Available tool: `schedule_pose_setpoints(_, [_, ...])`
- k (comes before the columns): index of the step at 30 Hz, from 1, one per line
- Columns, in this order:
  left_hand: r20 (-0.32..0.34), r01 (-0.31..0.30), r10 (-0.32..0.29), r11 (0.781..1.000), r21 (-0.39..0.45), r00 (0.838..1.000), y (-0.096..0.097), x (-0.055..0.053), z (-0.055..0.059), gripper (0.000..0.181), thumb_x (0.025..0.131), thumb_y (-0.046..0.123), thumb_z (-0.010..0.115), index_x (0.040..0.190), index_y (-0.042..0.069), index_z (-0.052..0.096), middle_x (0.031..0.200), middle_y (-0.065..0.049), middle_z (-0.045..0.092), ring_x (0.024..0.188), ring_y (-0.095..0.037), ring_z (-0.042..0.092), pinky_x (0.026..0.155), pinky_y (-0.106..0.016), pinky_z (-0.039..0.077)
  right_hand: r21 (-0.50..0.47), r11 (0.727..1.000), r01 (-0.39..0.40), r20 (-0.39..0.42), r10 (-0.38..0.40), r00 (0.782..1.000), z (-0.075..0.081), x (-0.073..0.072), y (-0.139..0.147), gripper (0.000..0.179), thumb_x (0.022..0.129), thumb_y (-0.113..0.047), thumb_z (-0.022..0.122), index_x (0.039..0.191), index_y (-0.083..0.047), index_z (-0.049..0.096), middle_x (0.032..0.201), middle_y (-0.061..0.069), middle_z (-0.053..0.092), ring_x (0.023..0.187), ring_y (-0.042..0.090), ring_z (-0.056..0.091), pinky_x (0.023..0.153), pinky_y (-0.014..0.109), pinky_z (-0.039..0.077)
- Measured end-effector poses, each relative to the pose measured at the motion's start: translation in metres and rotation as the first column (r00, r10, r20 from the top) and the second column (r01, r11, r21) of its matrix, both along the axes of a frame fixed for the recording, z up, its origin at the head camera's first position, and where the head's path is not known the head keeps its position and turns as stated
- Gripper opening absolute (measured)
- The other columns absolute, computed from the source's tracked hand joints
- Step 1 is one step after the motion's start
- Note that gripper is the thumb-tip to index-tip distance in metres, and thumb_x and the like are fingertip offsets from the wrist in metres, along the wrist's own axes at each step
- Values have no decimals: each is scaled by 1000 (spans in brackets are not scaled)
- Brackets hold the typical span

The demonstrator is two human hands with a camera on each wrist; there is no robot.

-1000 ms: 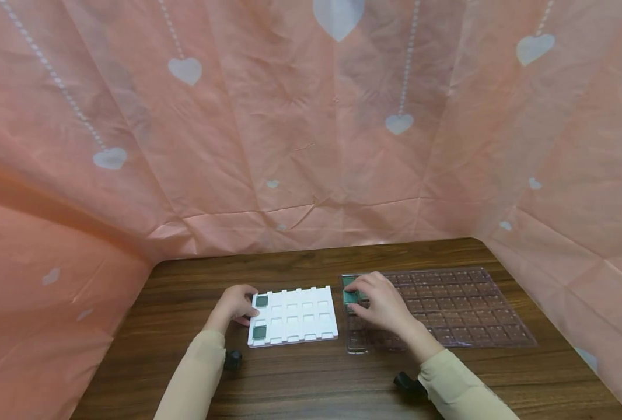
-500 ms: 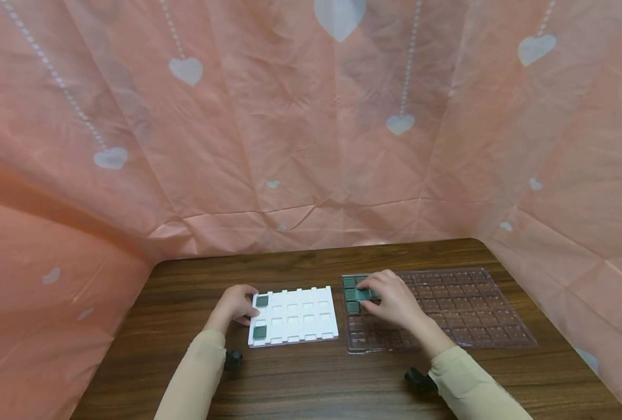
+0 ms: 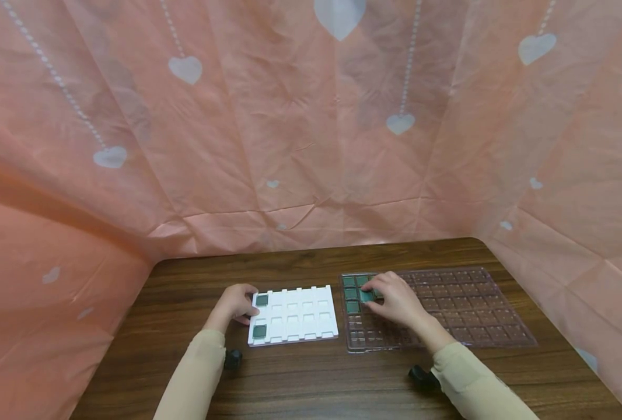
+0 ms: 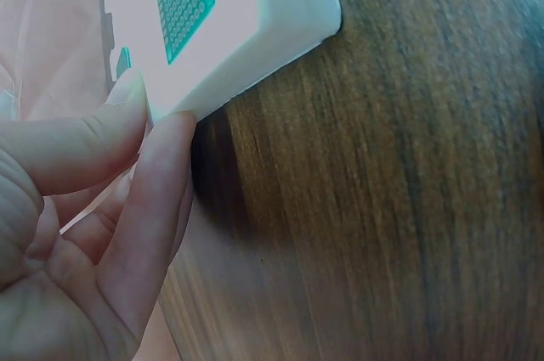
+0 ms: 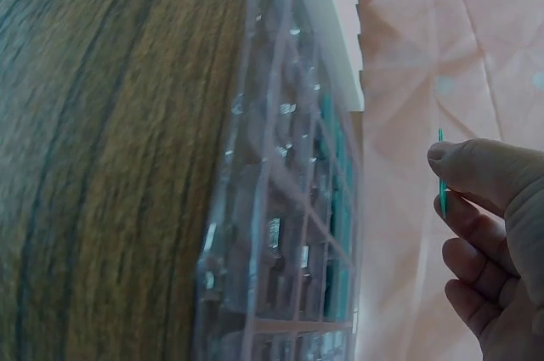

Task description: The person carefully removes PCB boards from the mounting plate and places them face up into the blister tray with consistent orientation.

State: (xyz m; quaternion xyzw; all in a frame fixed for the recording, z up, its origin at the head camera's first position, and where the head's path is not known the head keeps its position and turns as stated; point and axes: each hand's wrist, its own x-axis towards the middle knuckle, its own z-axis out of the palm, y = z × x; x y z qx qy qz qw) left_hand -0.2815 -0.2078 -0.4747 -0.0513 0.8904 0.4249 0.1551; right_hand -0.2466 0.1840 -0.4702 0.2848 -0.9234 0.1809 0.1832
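My left hand [image 3: 236,304] grips the left edge of a white tray [image 3: 311,315] with rows of shallow square pockets. Its thumb and a finger meet at the tray's edge in the left wrist view. Two small green circuit boards lie in that tray's left column, a rear one [image 3: 261,300] and a front one [image 3: 259,332]. Over the clear plastic tray's left part, my right hand [image 3: 395,298] pinches a thin green circuit board [image 5: 442,172] between thumb and fingers. The right wrist view shows this board edge-on, above the clear tray [image 5: 272,234].
The clear compartment tray [image 3: 479,306] lies to the right of the white one, with a narrow gap between. Several green boards [image 3: 352,293] sit in its rear left compartments. Beneath is a wooden table [image 3: 311,385]; a pink curtain [image 3: 311,146] hangs behind and at the sides.
My right hand has shifted a little to the right over the clear tray, uncovering green boards in its left column. My left hand and the white tray stay in place.
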Motion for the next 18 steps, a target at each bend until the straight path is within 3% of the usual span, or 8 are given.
schedule_pose_setpoints(18, [10, -8, 8, 1000, 4, 1000, 1, 1, 2, 57, 76, -13, 76, 130, -6, 58, 94, -19, 57, 76, -28, 62, 55, -35, 62, 103, 995, 6, 84, -15, 996, -16, -8, 5, 25, 78, -19, 84, 100, -12, 75, 101, 5, 69, 95, 28, 59, 84, 50, 53])
